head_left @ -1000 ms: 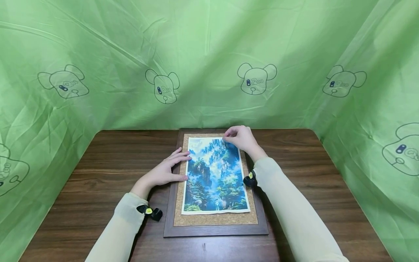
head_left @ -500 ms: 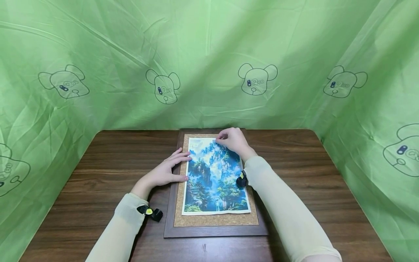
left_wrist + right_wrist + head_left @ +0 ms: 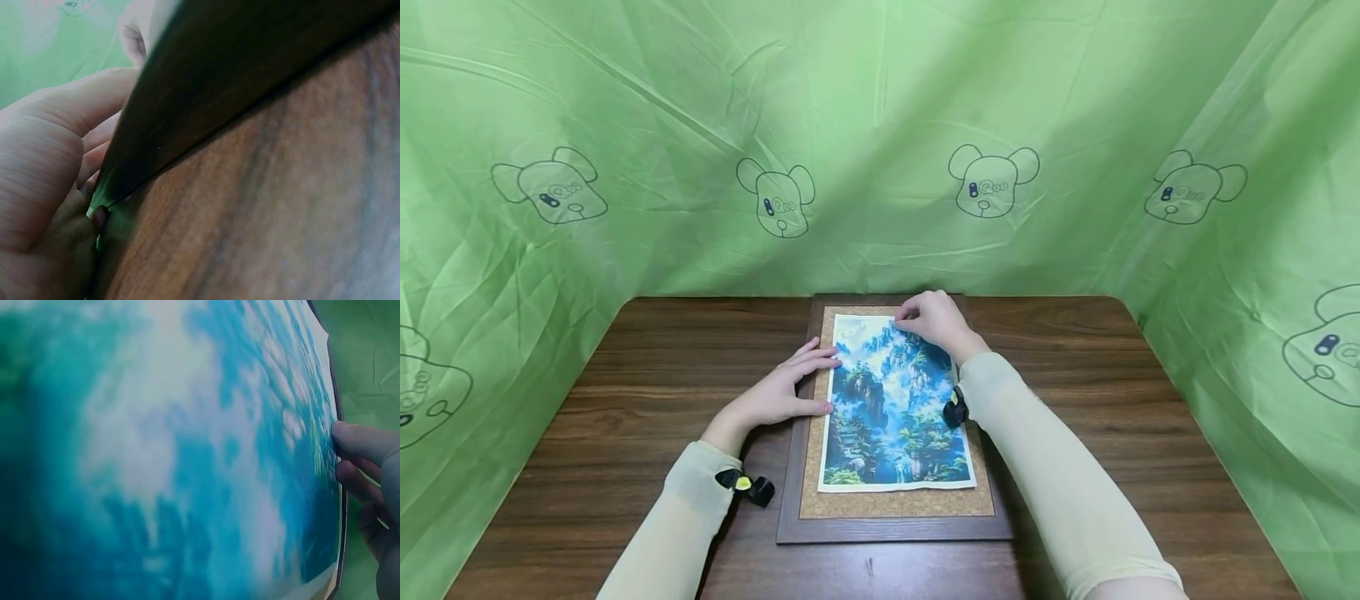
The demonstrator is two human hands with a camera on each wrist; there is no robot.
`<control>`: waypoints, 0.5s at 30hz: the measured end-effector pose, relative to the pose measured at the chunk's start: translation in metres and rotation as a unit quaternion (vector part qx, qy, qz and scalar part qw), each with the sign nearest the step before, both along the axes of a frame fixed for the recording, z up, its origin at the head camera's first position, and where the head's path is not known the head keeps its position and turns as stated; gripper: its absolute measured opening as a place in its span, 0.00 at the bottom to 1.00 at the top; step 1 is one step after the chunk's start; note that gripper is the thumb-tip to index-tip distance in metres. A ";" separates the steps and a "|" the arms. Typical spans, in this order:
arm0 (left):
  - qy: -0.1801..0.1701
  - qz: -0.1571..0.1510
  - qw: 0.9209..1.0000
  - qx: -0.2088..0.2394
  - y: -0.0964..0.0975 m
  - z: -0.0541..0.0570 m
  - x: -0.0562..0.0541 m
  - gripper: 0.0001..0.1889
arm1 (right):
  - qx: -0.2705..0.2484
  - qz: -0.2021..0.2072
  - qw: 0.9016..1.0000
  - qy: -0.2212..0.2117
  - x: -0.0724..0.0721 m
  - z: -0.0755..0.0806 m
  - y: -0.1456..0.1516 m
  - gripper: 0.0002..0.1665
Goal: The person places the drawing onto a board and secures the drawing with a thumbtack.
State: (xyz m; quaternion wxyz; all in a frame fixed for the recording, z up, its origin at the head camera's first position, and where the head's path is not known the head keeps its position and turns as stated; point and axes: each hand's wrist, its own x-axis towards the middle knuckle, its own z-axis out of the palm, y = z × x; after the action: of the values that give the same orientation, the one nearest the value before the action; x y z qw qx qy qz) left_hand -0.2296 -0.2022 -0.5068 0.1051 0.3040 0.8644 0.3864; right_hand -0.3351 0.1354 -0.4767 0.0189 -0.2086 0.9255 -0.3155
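Observation:
A print of blue cliffs, trees and a waterfall point(image 3: 887, 417) lies on a dark-framed cork board point(image 3: 895, 504), its lower right corner slightly lifted. My left hand point(image 3: 771, 392) rests across the board's left side, fingers straight and fingertips on the print's left edge. In the left wrist view, that hand point(image 3: 37, 162) is beside the board's dark side point(image 3: 187, 75). My right hand point(image 3: 936, 323) is at the print's top edge, thumb and forefinger brought together. The right wrist view has its thumb point(image 3: 365, 440) touching near that edge; whether anything is between the fingertips cannot be made out.
The board lies on a brown wood-grain table point(image 3: 640, 417), close to its far edge. A green curtain point(image 3: 880, 125) with bear-head outlines hangs behind and on both sides. Black wrist cameras sit on both sleeves; the right one point(image 3: 955, 408) is over the print.
My right hand slid a little left along the print's top edge during the first half second, then stayed about there. My left hand kept its place.

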 end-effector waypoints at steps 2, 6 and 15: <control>-0.002 0.001 1.000 -0.001 0.000 0.000 0.000 0.40 | 0.001 0.005 1.000 -0.001 0.000 0.001 0.000 0.04; -0.006 0.004 1.000 -0.004 0.001 0.001 0.000 0.41 | 0.002 0.007 1.000 -0.001 0.000 0.002 0.000 0.05; -0.006 0.003 1.000 -0.003 0.001 0.002 0.000 0.41 | 0.007 -0.008 1.000 0.005 0.000 0.000 0.000 0.05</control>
State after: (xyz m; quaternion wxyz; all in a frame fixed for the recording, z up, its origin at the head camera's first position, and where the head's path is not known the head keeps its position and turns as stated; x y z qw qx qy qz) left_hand -0.2299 -0.2015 -0.5050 0.1103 0.2985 0.8659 0.3859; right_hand -0.3356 0.1350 -0.4772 0.0131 -0.2027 0.9295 -0.3077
